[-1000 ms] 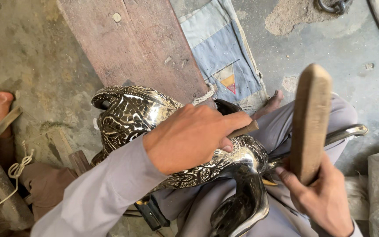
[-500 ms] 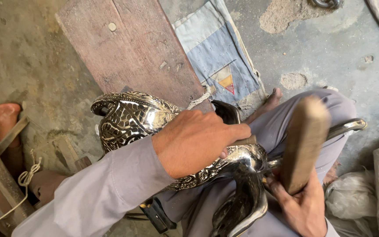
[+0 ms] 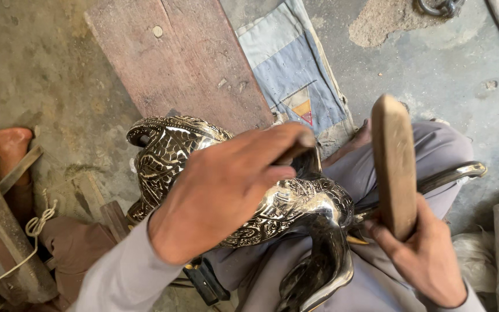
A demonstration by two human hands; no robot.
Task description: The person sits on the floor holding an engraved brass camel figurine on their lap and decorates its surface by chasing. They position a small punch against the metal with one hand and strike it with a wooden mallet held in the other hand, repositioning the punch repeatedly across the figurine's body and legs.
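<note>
left hand (image 3: pixel 226 193): lay over the top of the engraved metal piece, fingers curled shut on a slim dark tool (image 3: pixel 295 151) whose tip pointed down at the metal; the palm pressed the work down, probably to steady it.
right hand (image 3: pixel 428 257): its grip was closed around the lower end of a wooden mallet (image 3: pixel 394 164), held upright with the flat head raised above the lap, on the far side of the tool from the left wrist.
workpiece: an engraved, polished metal vessel (image 3: pixel 168 153) with leaf-like chasing rested across the person's lap, its ornate body toward the wooden plank, a smooth curved part (image 3: pixel 321 271) dropping between the knees; the lap seemed to serve as a cushion that kept it from rolling.
handle: a plain curved metal arm (image 3: pixel 454 173) stuck out past the right knee.
plank (image 3: pixel 180 63): a worn reddish board lay on the concrete floor (image 3: pixel 457 75) just beyond the vessel.
cloth (image 3: pixel 295 75): patched blue fabric lay beside the plank's right edge.
left edge of the floor: a bare foot (image 3: pixel 4 141) near a block tied with cord (image 3: pixel 38 216).
</note>
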